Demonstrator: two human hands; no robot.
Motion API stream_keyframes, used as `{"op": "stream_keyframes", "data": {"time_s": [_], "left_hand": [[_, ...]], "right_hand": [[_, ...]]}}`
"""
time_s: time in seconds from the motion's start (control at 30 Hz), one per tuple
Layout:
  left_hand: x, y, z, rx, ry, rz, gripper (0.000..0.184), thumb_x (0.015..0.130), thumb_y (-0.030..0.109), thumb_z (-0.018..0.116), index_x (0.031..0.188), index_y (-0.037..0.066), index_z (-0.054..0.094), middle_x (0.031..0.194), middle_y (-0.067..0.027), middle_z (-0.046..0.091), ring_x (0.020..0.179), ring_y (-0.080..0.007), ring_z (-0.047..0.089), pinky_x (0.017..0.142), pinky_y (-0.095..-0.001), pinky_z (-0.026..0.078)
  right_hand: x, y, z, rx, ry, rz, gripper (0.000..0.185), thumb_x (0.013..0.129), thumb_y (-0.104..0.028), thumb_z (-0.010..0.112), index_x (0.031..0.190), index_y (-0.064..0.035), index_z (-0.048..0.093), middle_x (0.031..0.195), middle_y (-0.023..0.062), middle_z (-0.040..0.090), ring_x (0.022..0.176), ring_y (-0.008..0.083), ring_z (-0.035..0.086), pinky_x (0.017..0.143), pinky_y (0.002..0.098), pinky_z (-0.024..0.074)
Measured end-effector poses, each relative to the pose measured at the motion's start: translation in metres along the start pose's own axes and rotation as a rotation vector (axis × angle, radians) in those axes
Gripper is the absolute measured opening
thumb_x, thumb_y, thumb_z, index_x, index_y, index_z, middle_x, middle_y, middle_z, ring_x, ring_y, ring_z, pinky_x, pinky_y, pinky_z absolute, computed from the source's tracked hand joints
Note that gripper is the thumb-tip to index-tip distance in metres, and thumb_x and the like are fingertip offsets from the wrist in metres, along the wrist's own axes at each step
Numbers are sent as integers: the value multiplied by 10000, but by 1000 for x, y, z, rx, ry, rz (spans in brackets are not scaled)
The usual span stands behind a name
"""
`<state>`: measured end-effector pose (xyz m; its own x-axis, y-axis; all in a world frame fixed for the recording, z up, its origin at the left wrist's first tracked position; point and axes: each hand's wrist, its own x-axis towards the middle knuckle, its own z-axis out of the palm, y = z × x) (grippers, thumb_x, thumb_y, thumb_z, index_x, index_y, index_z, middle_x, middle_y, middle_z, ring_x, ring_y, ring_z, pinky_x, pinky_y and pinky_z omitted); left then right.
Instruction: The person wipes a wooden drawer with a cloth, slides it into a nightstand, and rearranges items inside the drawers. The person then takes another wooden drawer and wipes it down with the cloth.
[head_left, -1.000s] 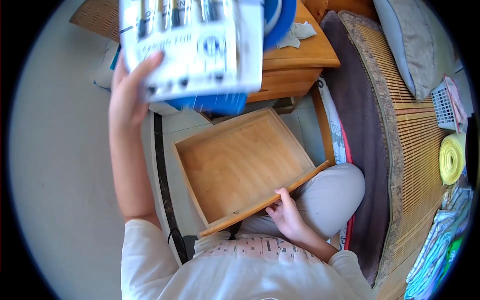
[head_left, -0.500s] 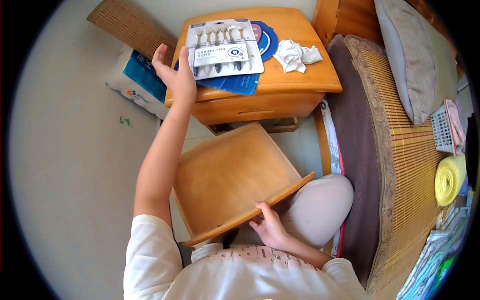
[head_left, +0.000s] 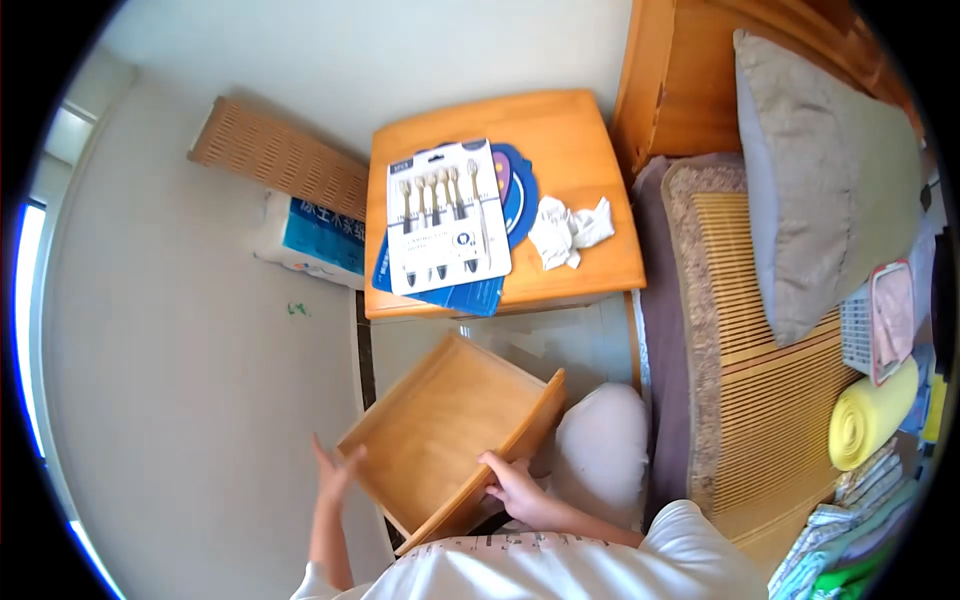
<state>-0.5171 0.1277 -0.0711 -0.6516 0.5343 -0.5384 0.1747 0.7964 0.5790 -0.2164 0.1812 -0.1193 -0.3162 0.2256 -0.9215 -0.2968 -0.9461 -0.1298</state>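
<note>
A wooden drawer [head_left: 440, 430] with nothing inside rests at an angle by my lap, its front panel facing me. My right hand [head_left: 518, 492] grips the top edge of that panel, thumb on the inner side. Just off the drawer's left side is my left hand [head_left: 337, 472], fingers spread and slightly blurred, holding nothing. Beyond the drawer stands a wooden nightstand [head_left: 590, 120]. On its top lie a toothbrush blister pack [head_left: 450, 215], a blue packet [head_left: 470, 298] under it, a round blue item [head_left: 521, 215] and crumpled white tissue [head_left: 570, 232].
A brown slatted board [head_left: 280, 150] and a blue-and-white tissue pack [head_left: 318, 240] are left of the nightstand, by the wall. On the right, a bed with a bamboo mat [head_left: 770, 370] carries a grey pillow [head_left: 825, 180], a basket [head_left: 858, 335], a yellow roll [head_left: 865, 420] and folded cloths [head_left: 850, 530].
My left hand has come down from beside the toothbrush pack to the drawer's left side. The drawer has turned and shifted left, with my right hand still on its front. The view has tilted up.
</note>
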Motion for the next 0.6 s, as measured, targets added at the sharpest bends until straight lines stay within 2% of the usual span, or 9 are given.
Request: {"op": "stream_keyframes", "data": {"time_s": [0.03, 0.1, 0.17, 0.27, 0.33, 0.4, 0.47, 0.53, 0.6], "left_hand": [[-42, 10, 0, -153, -79, -291, 1069, 816, 410, 792, 1581, 65, 131, 1556, -224, 327, 1378, -397, 420, 1125, -469, 387], [-69, -21, -9, -683, -319, -524, 792, 881, 346, 697, 1507, 36, 324, 1482, -200, 439, 1338, -377, 473, 1099, -484, 428], [-89, -23, -18, -800, -277, -537, 674, 886, 304, 664, 1440, 29, 396, 1399, -191, 502, 1292, -354, 508, 1074, -496, 445], [-108, -24, -39, -841, -172, -348, 539, 875, 138, 593, 1358, -21, 416, 1265, -194, 555, 1216, -352, 553, 1035, -478, 482], [-151, 34, -47, -889, 61, -266, 586, 864, 107, 593, 1385, -26, 362, 1246, -197, 539, 1164, -332, 572, 1008, -444, 485], [-170, 40, -48, -713, 297, -198, 657, 809, 110, 649, 1375, -28, 344, 1225, -185, 535, 1115, -308, 577, 980, -423, 476], [-193, 56, -50, -452, 480, -73, 728, 714, 90, 723, 1338, -32, 368, 1188, -184, 544, 1093, -294, 573, 964, -408, 469], [-218, 96, -56, -238, 618, 175, 767, 669, 55, 737, 1331, 15, 352, 1155, -168, 536, 1081, -261, 562, 960, -379, 466], [-228, 115, -61, -230, 646, 212, 755, 636, 55, 755, 1310, 24, 417, 1123, -158, 569, 1071, -297, 574, 955, -402, 467]], "right_hand": [[-8, 6, 10, 20, 53, 1, 665, 795, -303, 778, 1293, -115, 380, 1104, 50, 536, 960, 131, 546, 786, 331, 473], [-13, 2, 12, 20, -73, 61, 502, 816, -294, 769, 1194, -127, 482, 1007, 24, 565, 862, 113, 560, 721, 301, 480], [-32, 2, 28, 46, -114, 102, 152, 870, -288, 740, 914, -166, 660, 747, -43, 593, 606, 77, 557, 563, 236, 473], [-49, -29, 39, -26, -230, 115, 339, 849, -415, 769, 1010, -150, 632, 765, -21, 613, 623, 111, 597, 591, 281, 542], [-87, -68, 67, -432, -77, 134, 502, 836, -574, 732, 1000, -119, 600, 757, 8, 598, 687, 162, 655, 596, 336, 559], [-112, -120, 80, -1151, -61, -237, 550, 940, -568, 594, 1046, -35, 677, 888, 126, 673, 819, 242, 686, 739, 366, 568], [-71, -153, 63, -911, 58, -1019, 413, 957, -402, 622, 1081, -12, 679, 1052, 184, 680, 1093, 322, 621, 986, 447, 449], [-71, -223, 71, -1276, 466, -1342, 567, 882, -293, 722, 1361, -60, 527, 1397, 253, 492, 1317, 430, 444, 1096, 489, 364], [-57, -253, 64, -1527, 653, -1389, 752, 832, -282, 761, 1488, -181, 409, 1516, 250, 342, 1391, 459, 337, 1151, 522, 290]]}}
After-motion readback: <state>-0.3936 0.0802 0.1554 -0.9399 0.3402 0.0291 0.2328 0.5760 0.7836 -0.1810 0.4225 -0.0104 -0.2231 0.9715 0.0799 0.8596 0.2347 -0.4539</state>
